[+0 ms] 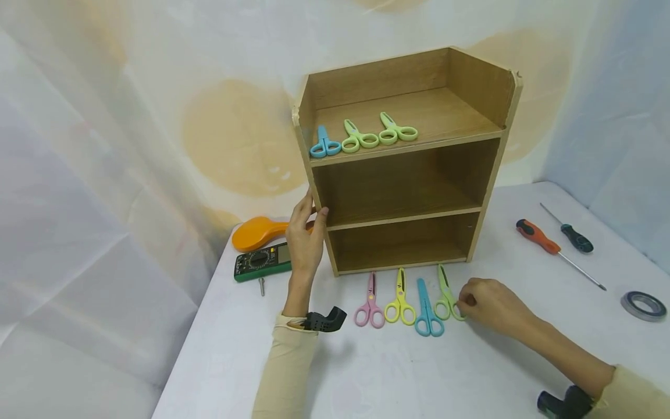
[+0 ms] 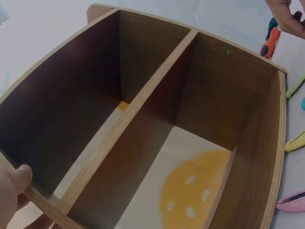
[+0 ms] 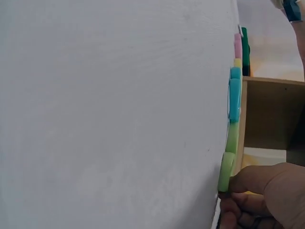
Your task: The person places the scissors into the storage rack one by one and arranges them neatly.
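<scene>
Your L hand (image 1: 306, 238) is raised at the near L edge of the wooden shelf (image 1: 408, 217), forearm coming up steeply from the bottom. Thumb sits on the front edge, fingers go round the outer side; you're gripping the panel betw. them. Your R hand (image 1: 492, 302) is low over the table, forearm slanting in from lower R, knuckles up. Fingers curled, thumb & index pinching the R handle loop of the green scissors (image 1: 446, 298), which lie on the table in front of the shelf, R end of a row w/ the blue scissors (image 1: 426, 305), yellow scissors (image 1: 400, 294) & pink scissors (image 1: 371, 297).

Hidden/unclear: L fingers partly behind the panel; R fingertips mostly tucked under, other fingers' position n/c. Multimeter (image 1: 262, 262) & orange paddle (image 1: 253, 234) partly covered by your L hand. R sleeve cut off at frame edge. R wrist view: scissors approx. edge-on, blades hard to make out.
</scene>
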### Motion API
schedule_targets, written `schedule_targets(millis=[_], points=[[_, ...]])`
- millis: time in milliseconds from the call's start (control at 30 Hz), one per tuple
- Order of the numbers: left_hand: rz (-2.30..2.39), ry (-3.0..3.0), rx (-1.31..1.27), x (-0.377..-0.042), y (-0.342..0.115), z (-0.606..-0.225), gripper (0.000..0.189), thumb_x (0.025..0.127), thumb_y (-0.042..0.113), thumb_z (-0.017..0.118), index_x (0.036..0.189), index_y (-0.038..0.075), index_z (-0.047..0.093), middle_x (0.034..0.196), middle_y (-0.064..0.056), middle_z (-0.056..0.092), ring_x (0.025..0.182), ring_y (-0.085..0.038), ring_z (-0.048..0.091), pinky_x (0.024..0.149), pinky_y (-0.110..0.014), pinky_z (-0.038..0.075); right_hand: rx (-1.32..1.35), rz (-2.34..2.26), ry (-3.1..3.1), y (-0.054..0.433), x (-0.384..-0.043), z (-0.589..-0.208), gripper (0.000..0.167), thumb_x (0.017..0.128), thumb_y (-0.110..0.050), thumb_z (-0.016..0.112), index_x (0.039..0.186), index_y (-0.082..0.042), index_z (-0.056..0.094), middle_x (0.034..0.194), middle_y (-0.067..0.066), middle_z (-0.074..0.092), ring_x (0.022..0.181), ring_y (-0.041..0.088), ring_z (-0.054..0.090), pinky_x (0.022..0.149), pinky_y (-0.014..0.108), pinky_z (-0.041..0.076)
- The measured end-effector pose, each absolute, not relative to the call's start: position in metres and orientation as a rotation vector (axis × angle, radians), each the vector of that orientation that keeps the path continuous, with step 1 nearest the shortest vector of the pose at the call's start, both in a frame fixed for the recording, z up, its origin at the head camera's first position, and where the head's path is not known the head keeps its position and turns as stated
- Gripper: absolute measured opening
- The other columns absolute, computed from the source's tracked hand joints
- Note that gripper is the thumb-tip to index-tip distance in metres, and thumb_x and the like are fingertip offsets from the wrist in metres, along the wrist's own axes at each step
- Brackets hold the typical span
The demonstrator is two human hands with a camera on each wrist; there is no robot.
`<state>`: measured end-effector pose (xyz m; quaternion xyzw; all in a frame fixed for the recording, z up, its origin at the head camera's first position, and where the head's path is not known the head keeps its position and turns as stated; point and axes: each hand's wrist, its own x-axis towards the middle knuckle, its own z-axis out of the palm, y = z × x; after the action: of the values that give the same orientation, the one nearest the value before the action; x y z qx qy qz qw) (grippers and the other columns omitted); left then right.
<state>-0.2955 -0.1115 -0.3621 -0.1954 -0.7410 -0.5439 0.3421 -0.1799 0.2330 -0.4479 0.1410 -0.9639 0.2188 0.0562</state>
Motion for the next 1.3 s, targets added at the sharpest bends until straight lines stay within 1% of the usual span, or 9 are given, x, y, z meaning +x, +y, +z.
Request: schedule_targets(millis=[200,367,600,800,833,933,1033,1100,1300], points=[[-1.407,-1.922,-0.521,-0.296,-0.112,-0.361,0.051,0.1,0.024,0.065,0.148,0.017,0.05,0.141,-0.005,0.056,0.113,-0.022,0.062,0.088,-0.034,0.057,0.424,0.714,-2.874,0.235,-0.176,-0.441,0.005,0.077,-0.007,0.077,0.077,-0.009,0.073,0.07,-0.008,0.057,0.065,0.01,0.05,0.053,0.024,0.045],[-1.401,-1.929,-0.512,-0.296,-0.112,-0.361,0.051,0.1,0.024,0.064,0.148,0.017,0.05,0.14,-0.005,0.056,0.112,-0.022,0.062,0.088,-0.034,0.057,0.465,0.714,-2.82,0.236,-0.163,-0.425,0.012,0.076,-0.005,0.076,0.075,-0.016,0.071,0.069,-0.012,0.053,0.065,0.007,0.048,0.051,0.022,0.042],[-1.409,-1.929,-0.501,-0.292,-0.109,-0.358,0.05,0.099,0.02,0.065,0.147,0.016,0.052,0.141,-0.006,0.056,0.113,-0.023,0.062,0.089,-0.037,0.057,0.599,0.734,-2.63,0.239,-0.136,-0.381,0.029,0.073,-0.004,0.081,0.078,-0.029,0.068,0.074,-0.021,0.052,0.07,0.002,0.05,0.055,0.018,0.041],[-1.414,-1.938,-0.498,-0.295,-0.11,-0.361,0.051,0.1,0.023,0.064,0.148,0.016,0.05,0.141,-0.004,0.056,0.113,-0.021,0.061,0.09,-0.034,0.057,0.78,0.693,-2.447,0.245,-0.126,-0.335,0.04,0.066,0.0,0.087,0.083,-0.031,0.067,0.078,-0.024,0.054,0.072,0.0,0.05,0.061,0.012,0.04],[-1.42,-1.934,-0.499,-0.295,-0.11,-0.361,0.051,0.1,0.023,0.065,0.148,0.016,0.05,0.141,-0.004,0.056,0.113,-0.021,0.061,0.09,-0.034,0.057,0.799,0.698,-2.429,0.245,-0.125,-0.326,0.041,0.066,0.001,0.087,0.083,-0.031,0.067,0.078,-0.024,0.054,0.073,0.0,0.05,0.07,0.01,0.042],[-1.434,-1.929,-0.5,-0.293,-0.11,-0.36,0.051,0.099,0.022,0.065,0.148,0.016,0.05,0.141,-0.004,0.056,0.113,-0.022,0.061,0.09,-0.036,0.057,0.873,0.671,-2.365,0.246,-0.126,-0.299,0.044,0.065,0.002,0.087,0.084,-0.032,0.066,0.078,-0.025,0.054,0.073,-0.002,0.049,0.073,0.011,0.04],[-1.43,-1.919,-0.502,-0.293,-0.11,-0.36,0.051,0.099,0.022,0.065,0.147,0.016,0.051,0.14,-0.004,0.057,0.112,-0.023,0.062,0.089,-0.038,0.057,0.897,0.629,-2.329,0.245,-0.129,-0.273,0.045,0.065,0.002,0.086,0.084,-0.034,0.065,0.076,-0.025,0.055,0.072,-0.004,0.048,0.07,0.012,0.04],[-1.428,-1.91,-0.509,-0.293,-0.11,-0.36,0.05,0.099,0.02,0.065,0.147,0.015,0.051,0.14,-0.006,0.057,0.112,-0.025,0.062,0.088,-0.04,0.057,0.891,0.588,-2.313,0.244,-0.135,-0.257,0.044,0.066,0.001,0.085,0.084,-0.034,0.066,0.076,-0.024,0.055,0.071,-0.004,0.048,0.061,0.014,0.038],[-1.439,-1.909,-0.515,-0.293,-0.11,-0.36,0.05,0.099,0.02,0.065,0.147,0.017,0.051,0.14,-0.006,0.057,0.112,-0.024,0.062,0.089,-0.042,0.057,0.843,0.516,-2.305,0.24,-0.159,-0.213,0.032,0.071,0.001,0.083,0.081,-0.025,0.069,0.073,-0.016,0.055,0.067,-0.002,0.046,0.065,0.016,0.036]])
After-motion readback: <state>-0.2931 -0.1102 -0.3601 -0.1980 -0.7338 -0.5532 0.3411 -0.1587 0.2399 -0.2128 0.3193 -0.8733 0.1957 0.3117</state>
